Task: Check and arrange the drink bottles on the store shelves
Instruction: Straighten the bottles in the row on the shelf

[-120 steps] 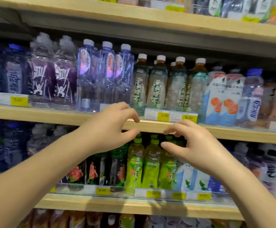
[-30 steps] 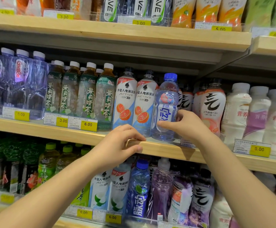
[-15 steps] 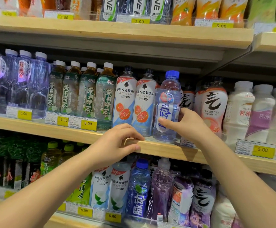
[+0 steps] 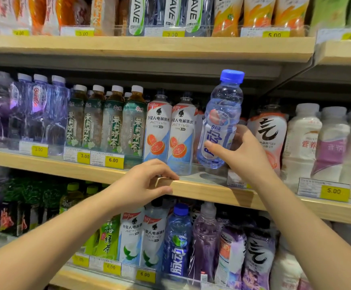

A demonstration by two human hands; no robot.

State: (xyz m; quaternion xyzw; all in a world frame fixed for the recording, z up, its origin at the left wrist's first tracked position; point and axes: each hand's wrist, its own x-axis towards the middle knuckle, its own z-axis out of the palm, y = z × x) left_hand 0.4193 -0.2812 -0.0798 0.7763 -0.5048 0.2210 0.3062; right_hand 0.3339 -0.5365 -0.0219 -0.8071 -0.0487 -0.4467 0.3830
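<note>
Right hand [image 4: 241, 155] clamped round blue-capped bottle [image 4: 220, 122]. Bottle is now lifted clear of middle shelf [image 4: 212, 191] and tilted; half a second ago it stood there. Left hand [image 4: 147, 181] grips the shelf lip. Probably pulled for checking or refacing.

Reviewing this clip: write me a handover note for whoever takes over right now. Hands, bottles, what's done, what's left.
Left hand: grips the front edge of the middle shelf.
Right hand: holds the blue-capped bottle, tilted slightly, just above a gap in the front row between the grapefruit-label bottles and the brush-mark bottle.
Done: one bottle is off the shelf, in hand for checking; its neighbours stand upright.
Left: check it, probably set it back upright in the gap with the label forward, then continue along the row.
</note>
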